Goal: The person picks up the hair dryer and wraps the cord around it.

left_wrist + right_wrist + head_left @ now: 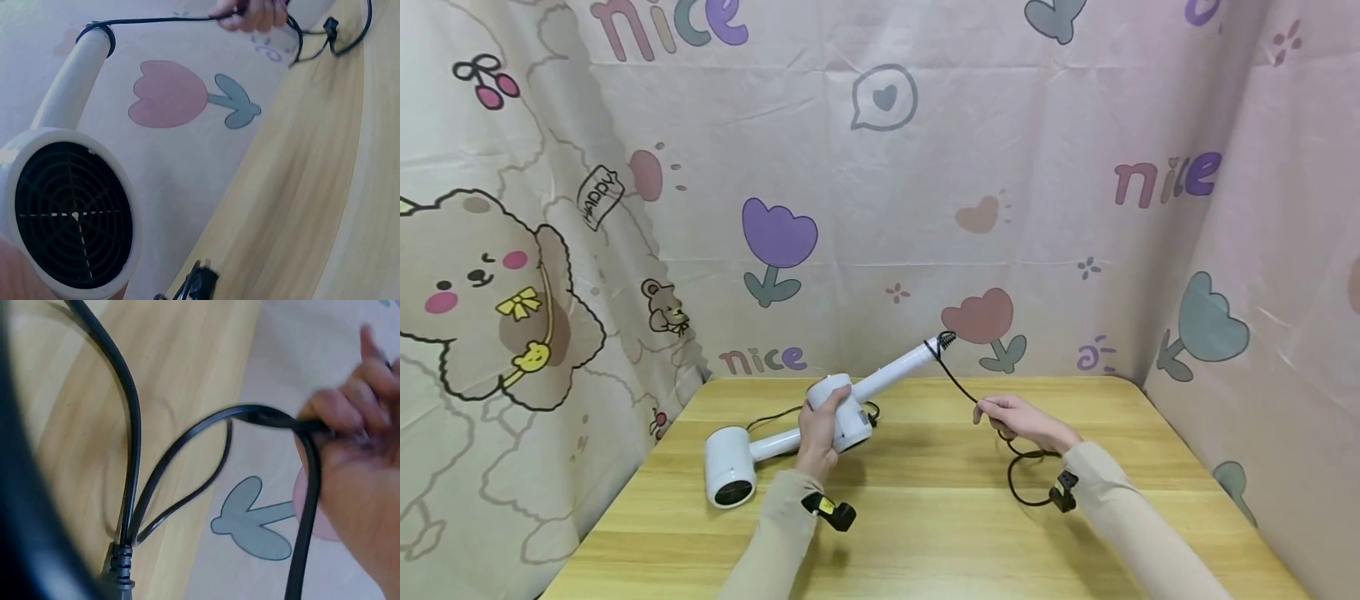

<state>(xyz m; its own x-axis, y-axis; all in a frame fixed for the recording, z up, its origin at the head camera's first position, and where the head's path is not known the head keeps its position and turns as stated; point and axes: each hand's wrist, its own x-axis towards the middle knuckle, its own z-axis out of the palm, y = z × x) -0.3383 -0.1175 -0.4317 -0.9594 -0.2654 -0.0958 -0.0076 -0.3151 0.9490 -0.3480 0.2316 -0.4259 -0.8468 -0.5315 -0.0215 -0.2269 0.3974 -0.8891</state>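
Observation:
My left hand (818, 429) grips a white hair dryer (895, 373) round its barrel, with the handle slanting up to the right. The dark round grille at one end of the barrel faces the left wrist view. A black power cord (958, 383) loops round the tip of the handle and runs taut down to my right hand (1018, 418). The fingers of that hand pinch the cord, and the rest of it hangs in loops below. In the right wrist view the cord's plug (119, 569) shows at the lower left.
A second white hair dryer (722, 458) lies on the wooden table (925, 533) at the left, partly behind my left hand. Its thin black cord (775, 417) runs behind, and a black plug (203, 281) rests near the held dryer. Printed curtains (880, 167) enclose the table.

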